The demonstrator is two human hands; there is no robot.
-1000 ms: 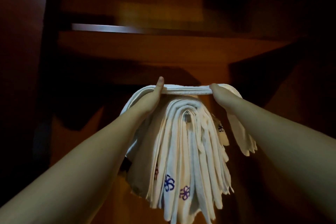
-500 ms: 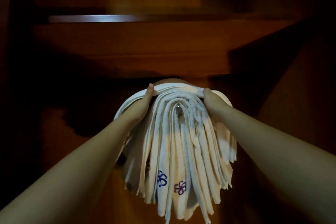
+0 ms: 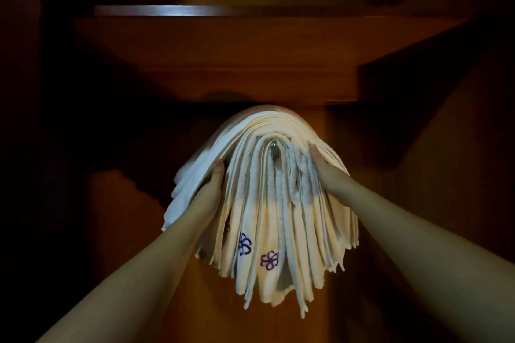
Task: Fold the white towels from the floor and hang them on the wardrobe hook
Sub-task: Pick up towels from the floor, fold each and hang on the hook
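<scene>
A thick bundle of folded white towels (image 3: 281,220) hangs draped over a small metal hook (image 3: 274,149) on the wooden wardrobe panel (image 3: 315,315). Some towels carry purple embroidered marks near their lower ends. The outermost white towel (image 3: 192,175) lies over the top of the bundle. My left hand (image 3: 213,189) grips its left side, thumb at the front edge and fingers hidden behind the cloth. On the right side my right hand (image 3: 320,167) holds the same towel, its fingers also hidden.
A wooden shelf (image 3: 250,44) juts out just above the towels, with a shiny front edge (image 3: 167,10) higher up. Dark wardrobe walls close in on both sides. The light is dim.
The towel stretched taut between my hands above the bundle now lies over its top. Both hands have slid down and apart along its sides.
</scene>
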